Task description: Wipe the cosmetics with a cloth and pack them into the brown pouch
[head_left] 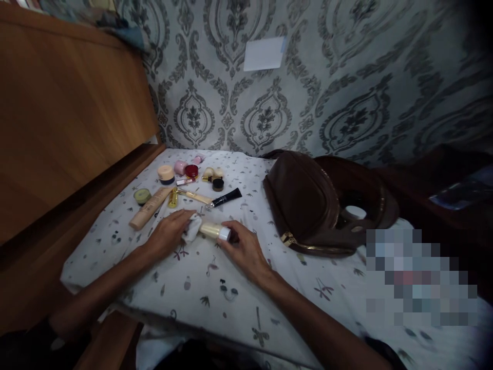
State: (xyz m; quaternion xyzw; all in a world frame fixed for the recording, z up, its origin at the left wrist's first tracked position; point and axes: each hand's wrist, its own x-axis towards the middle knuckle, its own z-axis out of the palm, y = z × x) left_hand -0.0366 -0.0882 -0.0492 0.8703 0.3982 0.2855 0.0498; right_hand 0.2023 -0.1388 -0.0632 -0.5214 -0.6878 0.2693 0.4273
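Observation:
My right hand pinches a small cream-coloured bottle by its silvery-white cap end, the bottle lying level just above the cloth. My left hand is closed on a crumpled white tissue, which touches the other end of the bottle. Just beyond my hands lie a beige tube, a gold lipstick, a thin cream-and-gold tube and a black tube with a silver tip. The fingertips of my left hand are partly hidden by the tissue.
Several small jars, among them a green one, a peach one and a red one, stand farther back. A brown leather bag lies unzipped at right. A wooden cabinet borders the left; a patterned wall stands behind.

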